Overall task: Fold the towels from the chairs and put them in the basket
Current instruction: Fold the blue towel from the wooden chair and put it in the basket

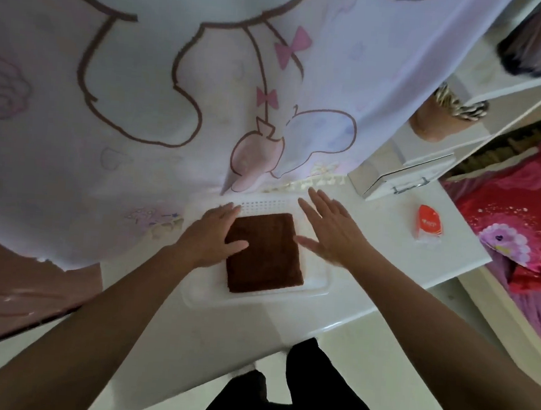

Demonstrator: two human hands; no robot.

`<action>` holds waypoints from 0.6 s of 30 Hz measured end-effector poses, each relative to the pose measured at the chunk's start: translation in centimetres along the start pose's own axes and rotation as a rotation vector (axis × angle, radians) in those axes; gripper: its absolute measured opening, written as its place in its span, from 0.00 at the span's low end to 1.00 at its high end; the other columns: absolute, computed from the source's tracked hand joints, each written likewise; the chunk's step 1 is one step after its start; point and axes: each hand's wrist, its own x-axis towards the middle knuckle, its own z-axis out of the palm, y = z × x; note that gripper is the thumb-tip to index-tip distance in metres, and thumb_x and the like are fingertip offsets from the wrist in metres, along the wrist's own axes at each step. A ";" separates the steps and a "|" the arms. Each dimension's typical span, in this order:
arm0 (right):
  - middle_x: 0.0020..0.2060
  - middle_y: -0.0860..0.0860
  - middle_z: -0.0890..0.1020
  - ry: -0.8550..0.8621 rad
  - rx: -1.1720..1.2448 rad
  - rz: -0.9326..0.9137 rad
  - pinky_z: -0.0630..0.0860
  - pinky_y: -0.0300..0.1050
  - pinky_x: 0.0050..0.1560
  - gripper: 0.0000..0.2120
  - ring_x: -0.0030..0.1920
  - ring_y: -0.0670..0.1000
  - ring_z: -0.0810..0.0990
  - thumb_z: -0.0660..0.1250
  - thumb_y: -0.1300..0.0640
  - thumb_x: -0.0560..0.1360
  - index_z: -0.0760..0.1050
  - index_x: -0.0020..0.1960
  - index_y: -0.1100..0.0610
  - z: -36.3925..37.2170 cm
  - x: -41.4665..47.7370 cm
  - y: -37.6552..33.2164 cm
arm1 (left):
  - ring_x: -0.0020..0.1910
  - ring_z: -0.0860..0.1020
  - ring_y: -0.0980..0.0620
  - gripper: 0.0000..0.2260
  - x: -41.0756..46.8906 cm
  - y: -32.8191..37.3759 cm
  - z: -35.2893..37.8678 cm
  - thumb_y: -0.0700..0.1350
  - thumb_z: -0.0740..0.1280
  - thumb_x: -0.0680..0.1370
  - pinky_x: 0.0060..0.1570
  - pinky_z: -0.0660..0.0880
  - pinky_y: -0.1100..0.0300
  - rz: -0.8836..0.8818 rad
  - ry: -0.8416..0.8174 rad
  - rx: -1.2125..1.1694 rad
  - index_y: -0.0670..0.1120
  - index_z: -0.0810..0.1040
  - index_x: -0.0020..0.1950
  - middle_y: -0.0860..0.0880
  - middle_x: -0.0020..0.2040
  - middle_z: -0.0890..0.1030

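– White printed cloth (174,100) with cartoon outlines and pink bows fills the whole far side, draped down onto the table (389,240). That's the biggest thing in shot, and no chair shows anywhere.

– So we can't count what's waiting?

– No, there's no telling how many towels are left to fetch. On the pale table, though, sits the white basket (264,201) with its perforated wall, right in front of the person.

– And inside it?

– One brown towel (268,253), folded to a neat, flat rectangle and lying square on the basket floor. I'd call that one done: folded and delivered.

– What are the hands up to?

– The left hand (215,233) lies flat along the towel's left edge, fingers straight and thumb resting on top of the fabric. It's pressing or tidying, not gripping. The right hand (332,229) is spread wide above the basket's right rim with nothing in it. It's blurred, so I can't say whether it touches the rim.

– Reads like a final pat-down.

– That's my guess too, and any other towels would need collecting from out of frame. Smallest item: an orange packet (427,225) lying well to the right on the table, apart from the job.
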 end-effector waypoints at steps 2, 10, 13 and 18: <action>0.81 0.58 0.48 0.238 -0.005 0.129 0.52 0.60 0.79 0.34 0.81 0.59 0.48 0.52 0.37 0.82 0.51 0.82 0.53 -2.3 -1.5 0.9 | 0.78 0.57 0.48 0.30 -0.8 1.9 -2.0 0.61 0.55 0.81 0.75 0.60 0.46 0.122 0.186 0.039 0.50 0.54 0.80 0.49 0.81 0.56; 0.80 0.61 0.44 0.619 -0.105 0.437 0.46 0.64 0.78 0.39 0.81 0.60 0.42 0.53 0.32 0.80 0.47 0.82 0.51 -10.2 -10.9 3.8 | 0.80 0.47 0.44 0.31 -2.4 12.6 -7.2 0.66 0.41 0.80 0.76 0.55 0.39 0.403 0.483 0.179 0.55 0.47 0.81 0.47 0.82 0.48; 0.80 0.63 0.44 0.676 -0.160 0.470 0.45 0.64 0.78 0.40 0.80 0.62 0.44 0.55 0.32 0.79 0.48 0.82 0.51 -13.1 -16.7 5.5 | 0.80 0.46 0.41 0.32 -5.1 18.8 -8.5 0.66 0.43 0.80 0.75 0.53 0.38 0.499 0.592 0.267 0.53 0.48 0.81 0.44 0.82 0.46; 0.80 0.60 0.38 0.726 -0.240 0.657 0.41 0.62 0.79 0.41 0.80 0.59 0.37 0.50 0.29 0.78 0.42 0.82 0.49 -16.8 -30.7 8.8 | 0.80 0.49 0.40 0.33 -10.3 31.4 -9.7 0.65 0.41 0.80 0.74 0.54 0.36 0.611 0.662 0.315 0.51 0.51 0.81 0.43 0.81 0.51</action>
